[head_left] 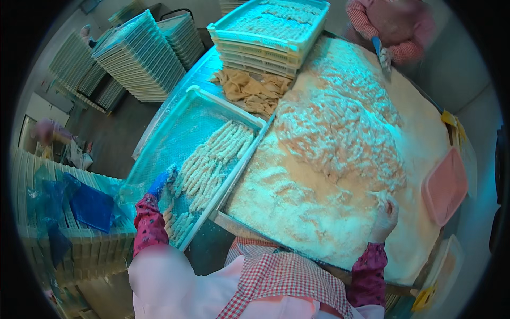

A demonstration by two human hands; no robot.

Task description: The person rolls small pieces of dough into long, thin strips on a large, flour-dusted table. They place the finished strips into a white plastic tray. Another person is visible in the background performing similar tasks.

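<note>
Standing at a broad, metal-rimmed work table [247, 228], the person has both arms spread wide, and there's action on either side! Over on the left, the blue-gloved left hand [161, 184] is down in a turquoise-looking rectangular plastic tray [172, 125], right beside the pale, flour-coated strips [215, 159]. Those strips lie side by side in slanting rows along the tray's right side, with a shorter batch nearer the body. How far that hand is open, and whether it has hold of a strip, can't be told from here.

Across to the right, the whitish, flour-dusted right hand [385, 219] is low over the floury table, its fingertips at a small pale piece [379, 198]. Bent or pinching? Too blurred to call! Just beyond sits a big, glistening heap of pale, ragged pieces [342, 133], with loose white flour [303, 212] spread in front.

Past the tray comes a crumpled tan cloth [249, 87], then a stack of rectangular plastic trays [260, 48], the top one loaded with pale strips. A pink rectangular plastic tub [446, 186] stands tilted at the table's right edge, and at the far end there's a co-worker in checked sleeves [361, 21].
</note>
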